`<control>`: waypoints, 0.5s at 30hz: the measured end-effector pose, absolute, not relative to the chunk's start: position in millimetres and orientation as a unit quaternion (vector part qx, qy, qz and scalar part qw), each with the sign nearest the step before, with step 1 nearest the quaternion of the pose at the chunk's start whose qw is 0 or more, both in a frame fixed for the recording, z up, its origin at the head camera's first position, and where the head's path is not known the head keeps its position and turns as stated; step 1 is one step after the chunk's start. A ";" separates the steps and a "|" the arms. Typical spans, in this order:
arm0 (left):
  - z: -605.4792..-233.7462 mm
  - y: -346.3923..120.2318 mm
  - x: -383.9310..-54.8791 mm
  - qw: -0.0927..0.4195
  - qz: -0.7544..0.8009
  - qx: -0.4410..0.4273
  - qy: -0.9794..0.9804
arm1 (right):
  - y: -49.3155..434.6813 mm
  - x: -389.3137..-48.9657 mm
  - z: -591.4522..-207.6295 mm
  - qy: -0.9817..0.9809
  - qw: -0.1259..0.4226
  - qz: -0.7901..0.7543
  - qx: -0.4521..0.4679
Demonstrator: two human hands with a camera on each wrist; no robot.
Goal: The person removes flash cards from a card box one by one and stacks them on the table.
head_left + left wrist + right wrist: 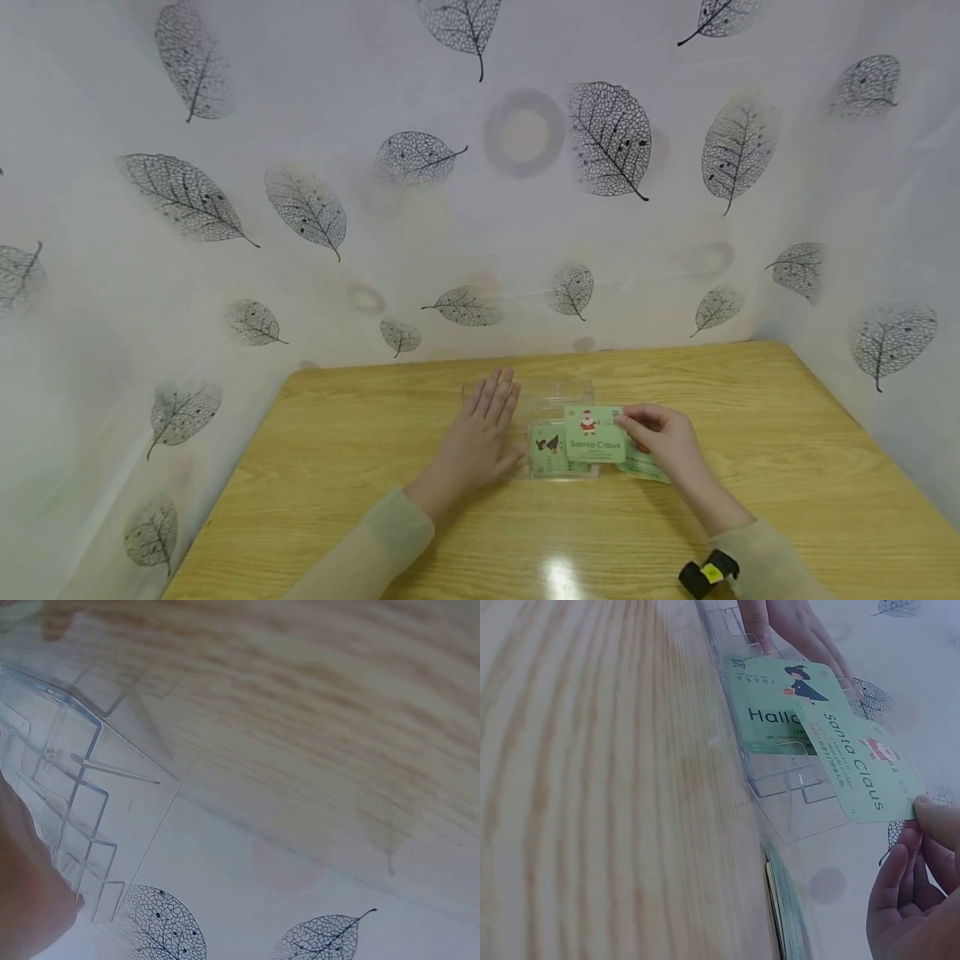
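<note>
My right hand pinches a pale green Santa Claus card at its right edge, between thumb and fingers. The card is held over the right part of a clear plastic tiered holder. Beneath it, a green card with a witch figure lies in the holder, partly covered; its lettering starts "Hallo". My left hand rests on the left side of the holder with its fingers straight. In the left wrist view only a blurred edge of that hand shows beside the stepped plastic walls.
A small stack of green cards lies on the wooden table right of the holder, partly behind my right hand. A black strap with a yellow patch is at the right wrist. A leaf-patterned sheet surrounds the table's back and sides.
</note>
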State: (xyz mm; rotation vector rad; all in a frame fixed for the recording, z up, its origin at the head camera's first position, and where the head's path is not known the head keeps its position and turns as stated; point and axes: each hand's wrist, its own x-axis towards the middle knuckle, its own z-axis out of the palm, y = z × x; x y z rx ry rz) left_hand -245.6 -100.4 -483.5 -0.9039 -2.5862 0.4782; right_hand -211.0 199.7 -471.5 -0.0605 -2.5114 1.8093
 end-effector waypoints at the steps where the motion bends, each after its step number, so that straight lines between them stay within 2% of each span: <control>1: -483.6 -100.6 -245.8 0.179 0.170 -0.320 -0.915 | 200.3 -210.8 -470.8 -0.811 0.023 0.584 -0.020; 15: -483.9 -101.0 -246.1 0.178 0.167 -0.321 -0.915 | 208.4 -210.9 -470.6 -0.822 0.023 0.569 -0.034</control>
